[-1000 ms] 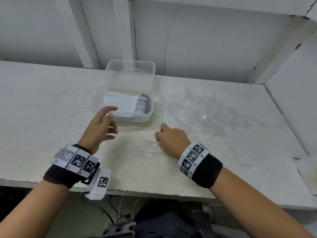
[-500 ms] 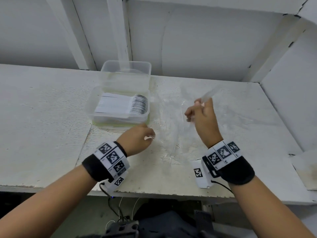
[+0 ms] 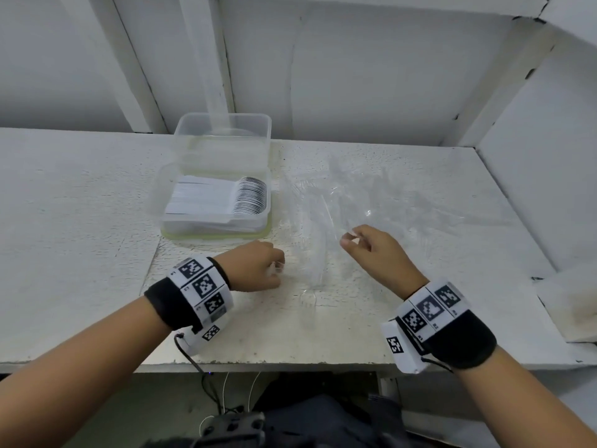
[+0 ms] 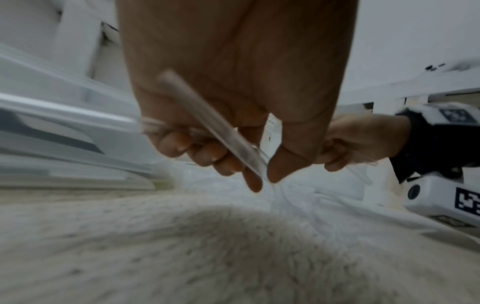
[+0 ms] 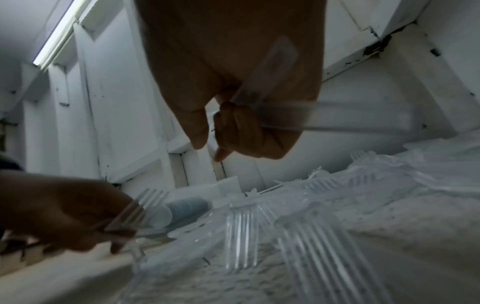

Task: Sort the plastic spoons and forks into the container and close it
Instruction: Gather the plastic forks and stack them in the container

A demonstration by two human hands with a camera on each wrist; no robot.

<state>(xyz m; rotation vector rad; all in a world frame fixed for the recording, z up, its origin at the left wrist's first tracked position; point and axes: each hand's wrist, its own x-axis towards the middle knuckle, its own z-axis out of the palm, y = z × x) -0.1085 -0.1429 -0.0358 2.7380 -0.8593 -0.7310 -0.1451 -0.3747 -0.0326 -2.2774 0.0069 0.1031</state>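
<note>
A clear container (image 3: 262,218) holds a row of stacked white spoons (image 3: 226,197). Loose clear plastic forks (image 3: 326,205) lie spread on the table to its right. My left hand (image 3: 277,270) is low in front of the container, at the near edge of the pile. It pinches clear fork handles (image 4: 207,127) between thumb and fingers; the tines (image 5: 149,200) stick out past the knuckles. My right hand (image 3: 349,239) hovers over the pile. Its curled fingers grip a clear fork handle (image 5: 275,115), while thumb and forefinger stay apart.
A second clear tub or lid (image 3: 223,134) stands behind the container against the white wall. A greenish lid edge (image 3: 213,236) shows under the container. The table's front edge (image 3: 290,362) is close to my wrists. A white sheet (image 3: 568,305) lies at the far right.
My left hand has moved right from the container to the fork pile and now holds forks. My right hand rose with a fork, then came down over the pile.
</note>
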